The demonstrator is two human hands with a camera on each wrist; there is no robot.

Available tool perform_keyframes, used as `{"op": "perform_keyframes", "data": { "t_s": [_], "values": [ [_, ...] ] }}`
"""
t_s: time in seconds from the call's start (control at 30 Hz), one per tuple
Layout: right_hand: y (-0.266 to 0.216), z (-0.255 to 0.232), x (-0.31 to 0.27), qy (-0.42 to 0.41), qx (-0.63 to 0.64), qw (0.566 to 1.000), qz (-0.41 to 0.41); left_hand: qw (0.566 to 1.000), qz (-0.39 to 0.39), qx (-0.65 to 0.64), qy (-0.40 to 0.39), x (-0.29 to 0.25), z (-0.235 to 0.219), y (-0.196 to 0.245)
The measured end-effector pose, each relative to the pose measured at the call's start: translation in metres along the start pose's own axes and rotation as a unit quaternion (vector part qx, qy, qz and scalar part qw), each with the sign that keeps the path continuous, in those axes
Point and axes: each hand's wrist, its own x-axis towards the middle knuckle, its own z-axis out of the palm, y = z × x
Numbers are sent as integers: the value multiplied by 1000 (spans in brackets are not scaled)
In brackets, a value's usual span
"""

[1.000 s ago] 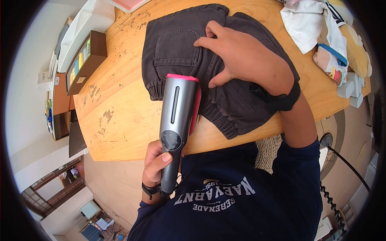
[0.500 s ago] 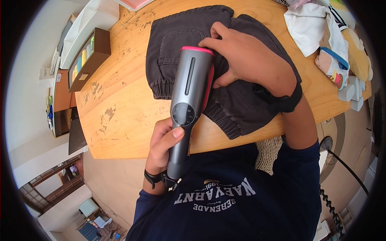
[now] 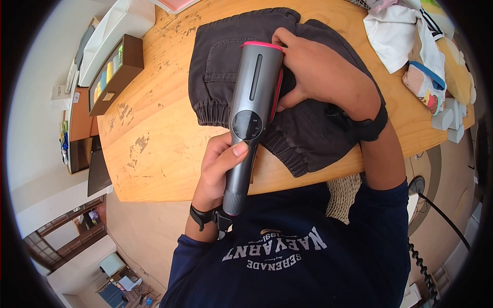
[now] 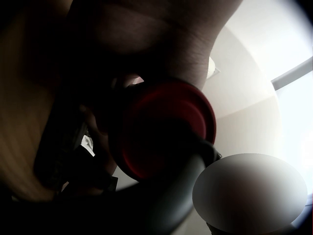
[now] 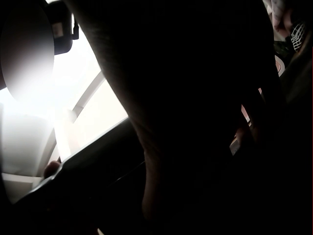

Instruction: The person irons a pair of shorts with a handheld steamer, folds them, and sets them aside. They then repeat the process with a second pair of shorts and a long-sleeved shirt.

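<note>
Near the table's near edge, I have the left hand gripping the grey iron; beneath and beyond lie dark trousers, the right hand spread on them. A smooth pass, I judge, wants taut cloth and fingers well clear.

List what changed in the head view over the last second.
The left hand has moved the gray handheld device away from the body and rightward over the dark pants, so its pink-edged end now sits beside the right hand. Nothing was grasped or released. Right hand still rests on the pants, which show no clear change.
</note>
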Motion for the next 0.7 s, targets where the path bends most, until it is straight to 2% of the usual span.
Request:
{"op": "perform_keyframes", "data": {
  "t_s": [0.37, 0.47, 0.53, 0.7],
  "values": [
    [1, 0, 0, -7, 2, 1000, 3, 1000, 6, 3, -7, 1, -1, 0],
    [3, 3, -1, 4, 3, 1000, -2, 1000, 7, -1, -7, 1, 0, 1],
    [6, 6, -1, 49, -6, 998, -33, 1000, 2, 0, -5, 0, 0, 2],
    [3, 3, -4, 59, -35, 998, -15, 1000, 4, 9, -7, 2, 2, 4]
  ]
}}
